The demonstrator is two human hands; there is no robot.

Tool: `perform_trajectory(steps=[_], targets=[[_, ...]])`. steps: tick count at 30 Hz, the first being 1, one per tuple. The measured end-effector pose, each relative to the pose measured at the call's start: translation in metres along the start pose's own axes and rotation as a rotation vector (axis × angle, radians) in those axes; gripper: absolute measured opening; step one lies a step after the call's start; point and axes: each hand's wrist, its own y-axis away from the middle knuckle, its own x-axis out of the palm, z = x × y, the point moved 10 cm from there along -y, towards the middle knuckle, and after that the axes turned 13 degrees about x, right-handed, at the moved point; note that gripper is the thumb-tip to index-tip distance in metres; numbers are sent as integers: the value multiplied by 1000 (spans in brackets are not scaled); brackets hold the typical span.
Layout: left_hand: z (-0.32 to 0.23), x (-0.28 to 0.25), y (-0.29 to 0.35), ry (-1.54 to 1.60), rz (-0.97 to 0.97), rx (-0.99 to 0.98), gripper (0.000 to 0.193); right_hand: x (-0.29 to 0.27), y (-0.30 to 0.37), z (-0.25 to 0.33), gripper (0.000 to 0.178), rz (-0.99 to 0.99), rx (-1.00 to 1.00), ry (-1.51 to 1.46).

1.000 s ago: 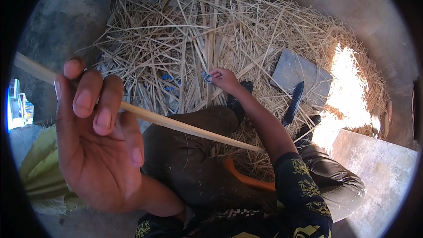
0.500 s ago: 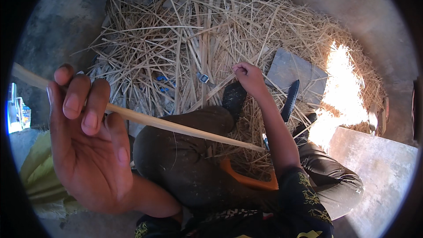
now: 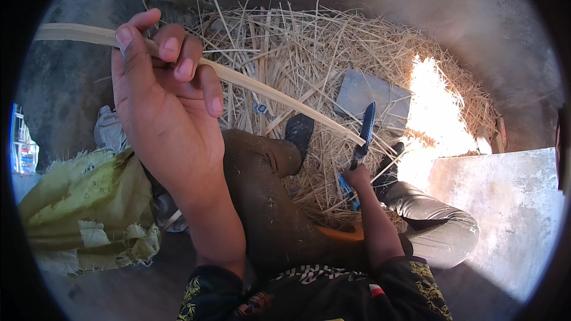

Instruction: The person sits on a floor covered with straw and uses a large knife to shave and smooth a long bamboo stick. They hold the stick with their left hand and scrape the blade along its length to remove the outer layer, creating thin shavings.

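My left hand [image 3: 169, 77], raised at the left, has its fingers curled around a long, pale strip [image 3: 262, 88] that looks like split bamboo. One end runs off past my wrist to the far left; the other slants down to the right. There it meets the dark blade of a knife [image 3: 367, 128] in the picture, though contact cannot be made out. My right hand [image 3: 357, 176] is closed around the knife's lower end, blade pointing up and away. Something blue [image 3: 348, 190] shows just below that hand.
A heap of pale strips and shavings [image 3: 321, 41] covers the floor ahead. On it lie a grey slab [image 3: 375, 98] and a wristwatch [image 3: 260, 108]. A yellow-green woven sack [image 3: 89, 208] lies at the left. My bent legs [image 3: 262, 202] are below, beside an orange curved thing [image 3: 345, 235].
My right hand has come back from over the heap, where it was a loose fist, and has closed on the knife. My left hand has moved up and right with the strip.
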Motion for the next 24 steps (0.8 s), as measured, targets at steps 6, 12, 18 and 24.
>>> perform_trajectory(steps=[6, 12, 18, 24], targets=[[12, 9, 3, -94, -90, 19, 39, 10, -10, -43, 49, -279, -15, -273], [31, 37, 8, -24, -45, 15, 34, -32, 8, -7, 38, -285, -192, -222], [46, 60, 11, -138, 11, 34, 41, -80, 24, -19, 31, 79, 92, -465], [84, 82, 31, -125, 26, -32, 42, -194, 121, -9, 46, -92, 17, -668]])
